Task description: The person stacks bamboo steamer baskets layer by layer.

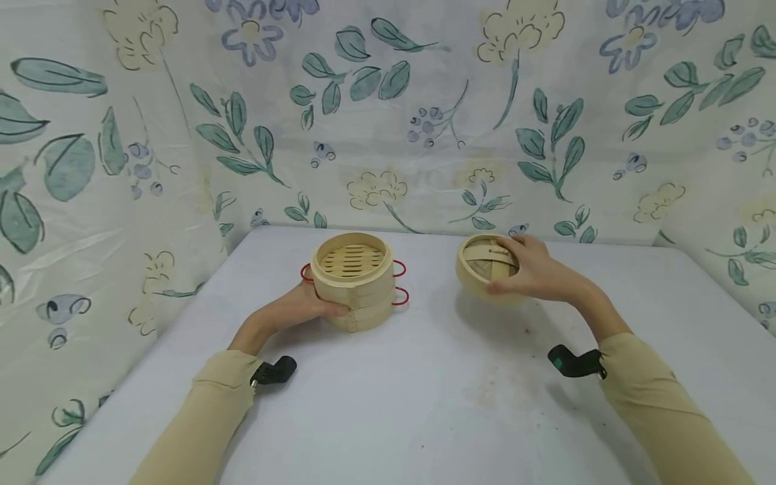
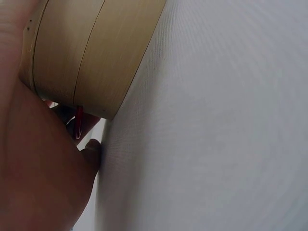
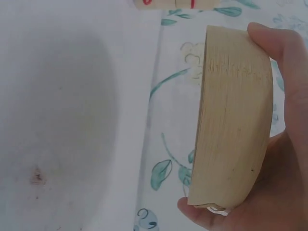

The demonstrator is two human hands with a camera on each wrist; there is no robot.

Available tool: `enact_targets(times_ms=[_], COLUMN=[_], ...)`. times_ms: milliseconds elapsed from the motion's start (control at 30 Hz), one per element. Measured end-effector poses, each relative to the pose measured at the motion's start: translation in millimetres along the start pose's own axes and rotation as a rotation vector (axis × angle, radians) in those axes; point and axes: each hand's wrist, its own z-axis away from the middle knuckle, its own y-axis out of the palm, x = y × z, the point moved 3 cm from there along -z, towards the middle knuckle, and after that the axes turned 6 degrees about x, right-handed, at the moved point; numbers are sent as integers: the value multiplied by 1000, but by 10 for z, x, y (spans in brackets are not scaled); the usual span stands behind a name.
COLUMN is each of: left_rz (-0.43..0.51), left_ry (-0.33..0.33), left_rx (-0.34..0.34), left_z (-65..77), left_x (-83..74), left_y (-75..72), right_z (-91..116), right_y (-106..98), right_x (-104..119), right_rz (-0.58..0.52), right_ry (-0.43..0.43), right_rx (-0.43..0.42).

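Observation:
A stack of bamboo steamer baskets (image 1: pixel 371 295) stands upright on the table, left of centre, its slatted inside showing at the open top. Red loops stick out from its sides. My left hand (image 1: pixel 303 304) grips the stack's left side, thumb across the front; its other fingers are mostly hidden in the head view. The stack's wall (image 2: pixel 113 53) fills the top left of the left wrist view. To the right, my right hand (image 1: pixel 539 273) holds the round bamboo lid (image 1: pixel 473 277) by its edge, tilted and raised above the table. The right wrist view shows the lid's side (image 3: pixel 231 120) between thumb and fingers.
A white table (image 1: pixel 388 411) spreads under both hands, with small brownish marks (image 1: pixel 485 391) right of centre. Floral sheeting (image 1: pixel 388 135) hangs behind the table and along the left and right sides. Each wrist wears a black camera mount (image 1: pixel 576 362).

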Motion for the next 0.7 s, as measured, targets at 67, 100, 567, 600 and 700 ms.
enact_targets(times_ms=[67, 100, 567, 600, 700], left_rz=[3, 5, 8, 10, 16], left_ry=[6, 8, 15, 15, 15], left_rx=[3, 3, 0, 0, -3], left_z=[-6, -9, -5, -4, -2], left_x=[-8, -10, -14, -13, -13], left_y=[1, 2, 0, 2, 11], right_z=[-22, -36, -329, -360, -429], right_y=[-24, -38, -196, -195, -182], right_x=[26, 44, 463, 495, 598], right_rz=[4, 8, 13, 9, 4], right_ry=[-3, -6, -41, -43, -47], right_rx=[-8, -12, -29, -26, -13])
